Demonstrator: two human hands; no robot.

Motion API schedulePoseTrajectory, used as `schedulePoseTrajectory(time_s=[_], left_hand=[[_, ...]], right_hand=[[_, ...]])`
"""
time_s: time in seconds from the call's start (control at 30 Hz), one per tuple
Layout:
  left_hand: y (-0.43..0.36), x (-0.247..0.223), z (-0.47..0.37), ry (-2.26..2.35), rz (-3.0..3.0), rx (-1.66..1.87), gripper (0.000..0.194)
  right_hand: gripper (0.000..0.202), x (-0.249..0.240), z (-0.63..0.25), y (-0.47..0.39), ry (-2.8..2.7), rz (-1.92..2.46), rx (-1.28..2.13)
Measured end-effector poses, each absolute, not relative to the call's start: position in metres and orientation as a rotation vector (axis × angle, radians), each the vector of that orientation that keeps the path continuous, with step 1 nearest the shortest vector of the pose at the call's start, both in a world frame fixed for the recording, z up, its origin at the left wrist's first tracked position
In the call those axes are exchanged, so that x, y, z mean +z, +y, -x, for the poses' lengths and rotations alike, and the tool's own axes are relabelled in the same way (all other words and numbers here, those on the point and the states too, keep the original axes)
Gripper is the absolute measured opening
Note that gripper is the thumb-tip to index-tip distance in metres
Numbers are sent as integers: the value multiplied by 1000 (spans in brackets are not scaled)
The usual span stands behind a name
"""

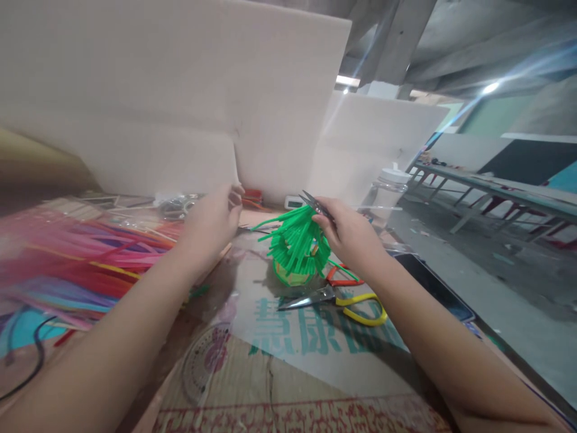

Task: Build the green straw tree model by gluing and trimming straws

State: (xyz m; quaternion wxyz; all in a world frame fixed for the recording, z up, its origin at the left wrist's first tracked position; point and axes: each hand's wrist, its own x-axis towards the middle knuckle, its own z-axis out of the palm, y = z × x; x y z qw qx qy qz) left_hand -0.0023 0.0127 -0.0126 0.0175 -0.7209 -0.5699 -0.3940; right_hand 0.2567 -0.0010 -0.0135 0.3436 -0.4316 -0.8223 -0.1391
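Observation:
My right hand (349, 231) is closed around slim pointed pliers (318, 206), whose grey jaws are slightly apart and point up and left. Just below and left of it is a bunch of bright green pipe cleaners (295, 243), fanned out over a round greenish base on the table. My left hand (216, 219) is raised to the left of the bunch, apart from it. Its fingers are loosely curled and a little blurred, with a gap at the thumb and nothing visible between them. Yellow-handled scissors (336, 299) lie in front of the bunch, near an orange-red handled tool (343, 276).
A blurred heap of pink, red and purple pipe cleaners (99, 258) covers the left side. White boards (180, 90) stand behind. At the right are a clear bottle (385, 195) and a dark phone-like slab (433, 285) near the table edge. A black cable (40, 349) lies lower left.

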Motion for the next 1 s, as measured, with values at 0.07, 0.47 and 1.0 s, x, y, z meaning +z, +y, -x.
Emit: schedulePoseTrajectory(time_s=[0.07, 0.47, 1.0], left_hand=[[12, -13, 2, -1740, 2342, -1279, 28], [-2, -21, -31, -1338, 2874, -1135, 27], [-15, -18, -41, -1234, 2965, -1098, 23]], right_hand=[[38, -13, -257, -2, -2139, 1122, -356], [33, 10, -267, -18, -2248, 1120, -324], [35, 26, -286, -30, -2526, 805, -856]])
